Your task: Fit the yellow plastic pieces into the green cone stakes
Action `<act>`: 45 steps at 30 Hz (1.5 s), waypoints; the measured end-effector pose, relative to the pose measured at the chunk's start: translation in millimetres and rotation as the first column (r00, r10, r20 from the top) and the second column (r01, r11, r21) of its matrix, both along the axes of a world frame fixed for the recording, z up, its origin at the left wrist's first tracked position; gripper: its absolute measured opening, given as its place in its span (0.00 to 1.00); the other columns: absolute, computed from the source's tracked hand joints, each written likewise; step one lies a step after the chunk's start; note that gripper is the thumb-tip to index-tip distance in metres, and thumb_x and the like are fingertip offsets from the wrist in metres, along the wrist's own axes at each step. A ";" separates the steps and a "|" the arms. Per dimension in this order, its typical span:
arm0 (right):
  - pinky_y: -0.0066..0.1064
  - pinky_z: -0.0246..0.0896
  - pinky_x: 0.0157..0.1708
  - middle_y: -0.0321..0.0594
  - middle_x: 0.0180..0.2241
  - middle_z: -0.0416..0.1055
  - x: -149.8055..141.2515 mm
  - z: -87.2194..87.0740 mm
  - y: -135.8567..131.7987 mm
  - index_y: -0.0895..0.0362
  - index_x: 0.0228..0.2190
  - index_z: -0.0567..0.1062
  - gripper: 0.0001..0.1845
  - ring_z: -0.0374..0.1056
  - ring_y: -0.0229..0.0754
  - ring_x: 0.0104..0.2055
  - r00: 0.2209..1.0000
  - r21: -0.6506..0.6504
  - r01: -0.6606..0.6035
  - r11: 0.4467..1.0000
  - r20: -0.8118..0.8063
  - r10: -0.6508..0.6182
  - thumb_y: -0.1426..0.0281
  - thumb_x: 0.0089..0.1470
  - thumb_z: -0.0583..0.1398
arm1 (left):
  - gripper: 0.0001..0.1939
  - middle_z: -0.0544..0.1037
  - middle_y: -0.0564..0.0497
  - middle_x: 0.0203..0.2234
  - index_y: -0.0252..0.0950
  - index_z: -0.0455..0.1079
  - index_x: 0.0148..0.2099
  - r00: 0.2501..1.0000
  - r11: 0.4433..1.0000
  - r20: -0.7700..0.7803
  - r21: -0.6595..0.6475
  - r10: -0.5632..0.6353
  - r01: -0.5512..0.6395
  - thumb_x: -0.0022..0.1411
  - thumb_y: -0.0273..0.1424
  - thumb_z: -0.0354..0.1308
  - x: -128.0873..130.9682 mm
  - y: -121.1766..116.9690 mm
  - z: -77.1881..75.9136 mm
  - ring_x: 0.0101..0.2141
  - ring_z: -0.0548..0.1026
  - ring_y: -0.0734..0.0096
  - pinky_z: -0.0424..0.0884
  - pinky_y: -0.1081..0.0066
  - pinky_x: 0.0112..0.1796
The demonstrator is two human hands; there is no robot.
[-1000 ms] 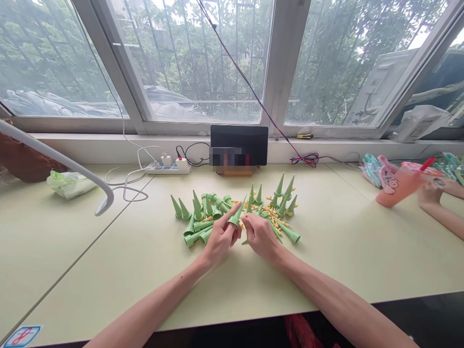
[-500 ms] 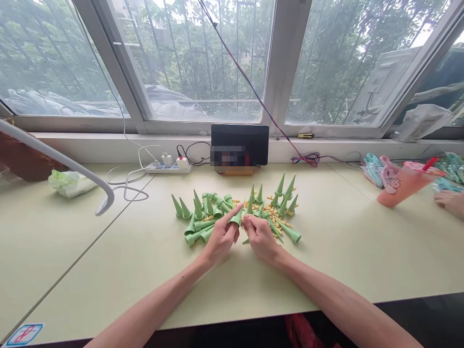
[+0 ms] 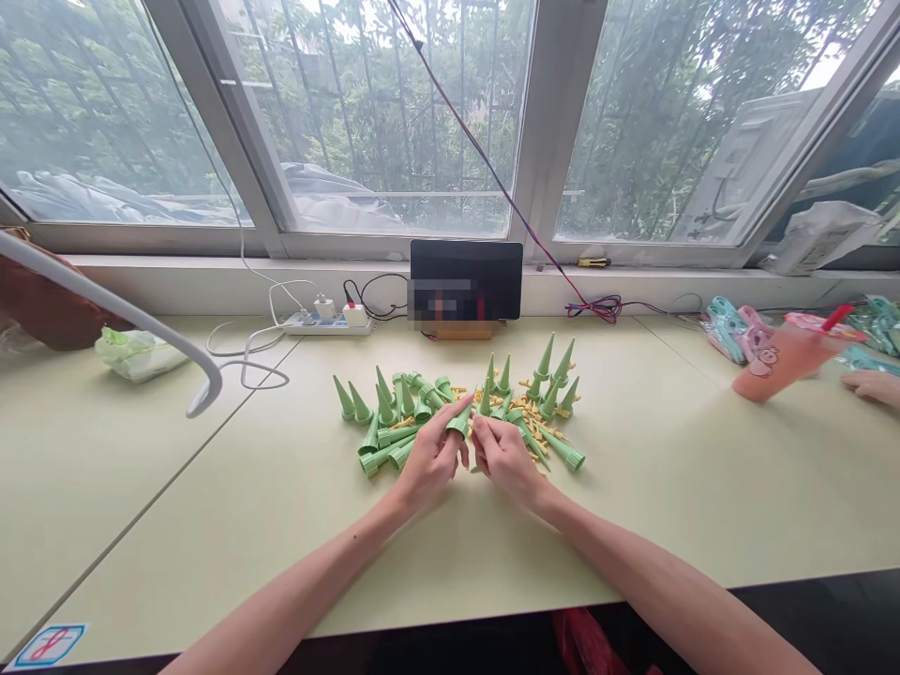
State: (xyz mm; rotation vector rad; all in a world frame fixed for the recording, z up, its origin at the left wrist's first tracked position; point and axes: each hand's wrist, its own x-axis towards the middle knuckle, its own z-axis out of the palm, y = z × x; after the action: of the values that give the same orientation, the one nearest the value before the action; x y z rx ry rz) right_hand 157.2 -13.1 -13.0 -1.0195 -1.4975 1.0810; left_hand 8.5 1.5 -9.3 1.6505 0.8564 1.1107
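Note:
My left hand (image 3: pixel 432 459) is closed around a green watering spike (image 3: pixel 458 425), its wide open end tilted toward me and its tip pointing away. Close beside it, my right hand (image 3: pixel 504 457) is pinched at the spike's right side; whatever lies between its fingertips is hidden. Several more green spikes (image 3: pixel 380 459) lie on their sides to the left, while others stand point-up (image 3: pixel 545 356) behind and to the right. Small yellow plastic pieces (image 3: pixel 527 410) are scattered among the spikes, mostly right of centre.
A dark tablet (image 3: pixel 468 277) stands at the back of the table. Left of it are a power strip (image 3: pixel 327 324) and white cables. A lamp's curved white arm (image 3: pixel 169 339) reaches in from the left. On the right stand a pink drink cup (image 3: pixel 787 361) and another person's hand (image 3: pixel 872 385).
Both hands stay almost in place around the same spike. The lower fingers of my left hand have shifted slightly. The view has barely moved.

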 end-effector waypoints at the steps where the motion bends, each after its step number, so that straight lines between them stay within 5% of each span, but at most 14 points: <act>1: 0.28 0.46 0.18 0.29 0.16 0.53 -0.3 1.0 0.0 0.55 0.21 0.59 0.26 0.50 0.32 0.16 0.999 -0.040 -0.021 0.999 -0.043 0.020 0.53 0.66 0.49 | 0.29 0.74 0.49 0.32 0.36 0.62 0.65 1.000 1.000 0.002 0.003 -0.001 0.001 0.62 0.22 0.45 0.1 0.1 0.0 0.20 0.70 0.81 0.65 0.81 0.17; 12: 0.25 0.40 0.13 0.27 0.13 0.48 2.3 10.0 4.7 0.56 0.16 0.59 0.28 0.49 0.30 0.12 0.860 -0.315 -0.374 0.872 -0.470 0.199 0.53 0.61 0.55 | 0.30 0.73 0.44 0.48 0.38 0.64 0.64 0.998 0.996 -0.051 0.082 0.022 -0.018 0.62 0.20 0.44 0.1 0.0 2.3 0.21 0.67 0.85 0.68 0.81 0.20; 20: 0.22 0.36 0.10 0.26 0.13 0.46 11.1 8.1 10.5 0.56 0.17 0.59 0.24 0.44 0.30 0.13 0.654 -0.450 -0.667 0.594 -0.735 0.178 0.62 0.63 0.53 | 0.33 0.71 0.45 0.52 0.41 0.64 0.64 0.994 0.984 -0.106 0.177 0.035 -0.016 0.59 0.17 0.44 -1.4 0.2 2.5 0.27 0.69 0.81 0.68 0.81 0.23; 23: 0.22 0.35 0.09 0.27 0.12 0.46 13.0 8.8 12.1 0.56 0.17 0.58 0.24 0.42 0.29 0.13 0.599 -0.440 -0.720 0.536 -0.784 0.161 0.63 0.64 0.52 | 0.33 0.70 0.45 0.53 0.42 0.63 0.65 0.993 0.982 -0.115 0.187 0.033 -0.011 0.59 0.17 0.44 -1.6 -0.4 3.2 0.30 0.71 0.79 0.69 0.81 0.25; 31: 0.22 0.36 0.10 0.26 0.12 0.45 8.6 9.0 10.0 0.55 0.18 0.57 0.26 0.43 0.29 0.13 0.636 -0.447 -0.680 0.581 -0.754 0.166 0.59 0.64 0.54 | 0.29 0.71 0.44 0.55 0.39 0.64 0.64 0.993 0.988 -0.106 0.148 0.060 -0.044 0.61 0.20 0.45 0.7 -2.8 4.6 0.30 0.72 0.77 0.70 0.78 0.27; 45: 0.22 0.38 0.12 0.25 0.14 0.47 3.9 7.1 5.6 0.56 0.19 0.60 0.27 0.46 0.29 0.15 0.688 -0.387 -0.606 0.695 -0.693 0.214 0.52 0.59 0.60 | 0.26 0.79 0.46 0.39 0.37 0.66 0.63 0.991 0.982 -0.085 0.163 0.107 -0.092 0.64 0.26 0.49 2.9 -1.2 6.7 0.38 0.77 0.65 0.77 0.68 0.37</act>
State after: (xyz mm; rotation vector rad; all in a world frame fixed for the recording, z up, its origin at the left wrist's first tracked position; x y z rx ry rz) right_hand 161.1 -7.5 -5.8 -0.5839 -0.8647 2.1057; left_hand 11.4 0.3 -2.6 1.8199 0.9402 1.2045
